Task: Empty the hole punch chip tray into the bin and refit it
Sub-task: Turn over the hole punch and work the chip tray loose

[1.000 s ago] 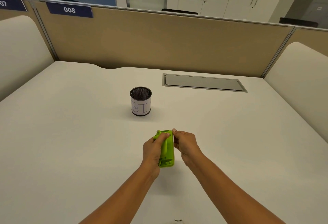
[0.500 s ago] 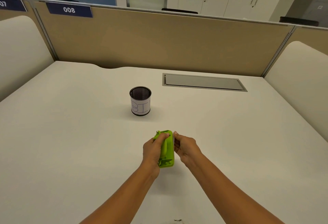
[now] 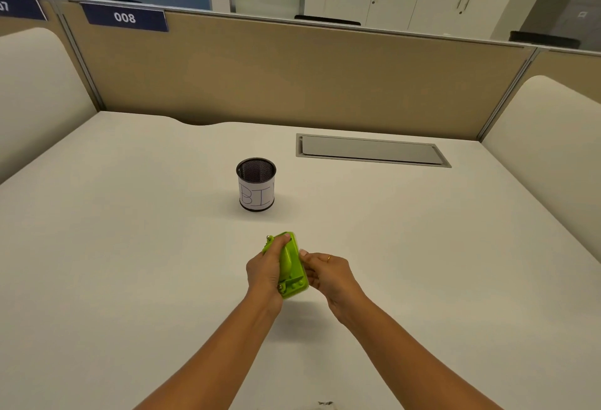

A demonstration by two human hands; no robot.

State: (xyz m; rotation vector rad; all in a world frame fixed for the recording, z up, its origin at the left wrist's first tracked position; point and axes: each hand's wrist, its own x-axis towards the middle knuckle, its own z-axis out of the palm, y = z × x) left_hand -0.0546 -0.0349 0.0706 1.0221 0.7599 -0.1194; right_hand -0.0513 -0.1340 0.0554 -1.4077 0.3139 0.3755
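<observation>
A lime-green hole punch [image 3: 290,263] is held tilted on its side just above the white desk [image 3: 130,247]. My left hand [image 3: 265,271] wraps its left side, thumb over the top end. My right hand [image 3: 327,274] grips its right edge with the fingertips, where the base lies; the chip tray itself cannot be told apart from the body. The bin [image 3: 256,184], a small black mesh cup with a paper label reading "BI", stands upright beyond the punch and slightly to the left, apart from both hands.
A grey cable hatch [image 3: 370,150] is set flush in the desk at the back right. Tan partition panels [image 3: 292,78] close off the far edge, and cream side screens [image 3: 546,136] stand at both sides. A small scrap lies at the near desk edge [image 3: 325,404].
The punch has tipped a little, its far end swinging left, and my right hand has slid nearer along its right edge. The bin has not moved.
</observation>
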